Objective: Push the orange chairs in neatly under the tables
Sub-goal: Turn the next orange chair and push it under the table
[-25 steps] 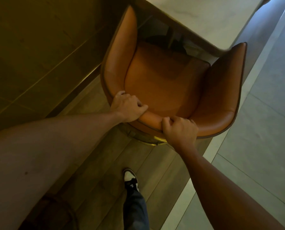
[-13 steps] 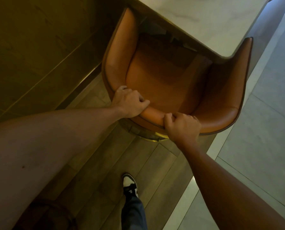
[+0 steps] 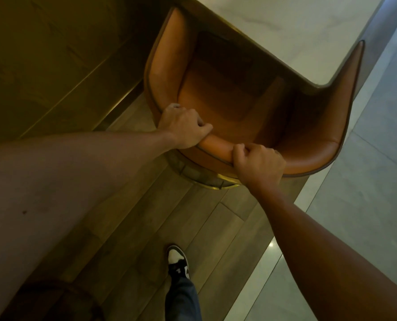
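An orange leather chair (image 3: 218,89) with a curved back and a round gold base stands in front of me. Its seat is partly tucked under a white marble table (image 3: 297,26), whose edge covers the front of the seat. My left hand (image 3: 183,126) grips the top of the backrest at its left side. My right hand (image 3: 259,164) grips the same rim a little to the right. The chair's right arm rises beside the table's rounded corner.
A dark wooden wall panel (image 3: 54,54) runs close along the chair's left side. The floor is wood planks (image 3: 160,216) under me and pale tiles (image 3: 355,205) to the right. My shoe (image 3: 178,262) stands behind the chair. A dark round object (image 3: 54,302) sits at bottom left.
The chair has slid forward, and more of its seat now lies under the tabletop. Both hands have stayed gripping the backrest and moved with it.
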